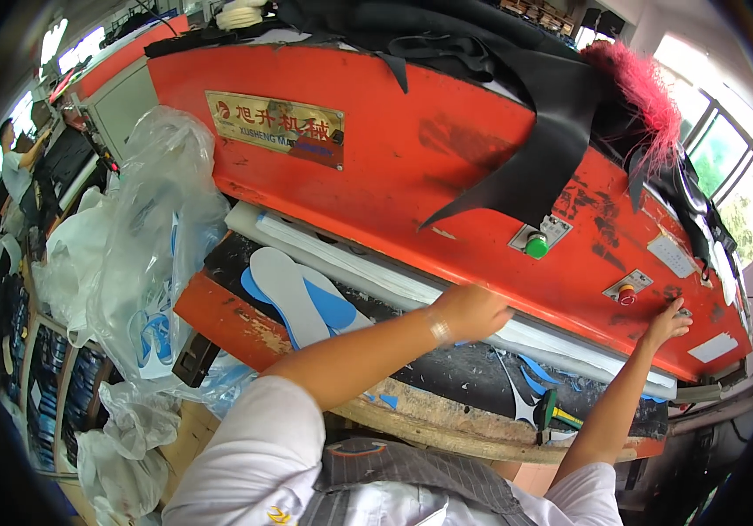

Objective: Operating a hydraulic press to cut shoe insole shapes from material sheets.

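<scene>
My left hand is closed, its fingers curled, at the lower edge of the red press panel; whether anything is in it is hidden. My right hand is at the panel's right end, fingers stretched and apart beside a small switch, perhaps touching it. A red push button sits left of that hand, and a green button is farther left. Grey and blue sole-shaped pieces lie stacked at the left on the black work surface. White layered sheets fill the gap under the panel.
A hammer with a green and yellow handle lies by blue and white scraps near the front edge. Clear plastic bags hang at the left. Black material drapes over the panel. Another person stands far left.
</scene>
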The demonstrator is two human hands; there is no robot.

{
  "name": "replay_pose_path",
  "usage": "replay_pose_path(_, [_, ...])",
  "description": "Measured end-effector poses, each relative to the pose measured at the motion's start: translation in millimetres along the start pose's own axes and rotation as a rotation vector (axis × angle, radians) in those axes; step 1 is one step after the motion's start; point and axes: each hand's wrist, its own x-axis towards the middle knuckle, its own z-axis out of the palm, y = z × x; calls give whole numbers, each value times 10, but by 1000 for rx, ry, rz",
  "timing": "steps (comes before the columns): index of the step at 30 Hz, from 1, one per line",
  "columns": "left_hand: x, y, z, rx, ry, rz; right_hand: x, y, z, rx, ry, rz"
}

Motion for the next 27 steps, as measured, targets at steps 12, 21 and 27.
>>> replay_pose_path(12, [-2359, 93, 90, 222, 83, -440, -849, -1116, -30, 252, 50, -317])
replay_pose_path(21, [-2393, 263, 265, 293, 237, -467, -4022, -2924, -97, 948, -1120, -535])
replay_pose_path(27, [-2813, 165, 104, 35, -250, -407, -4501, -2586, 174, 659, -1380, -527])
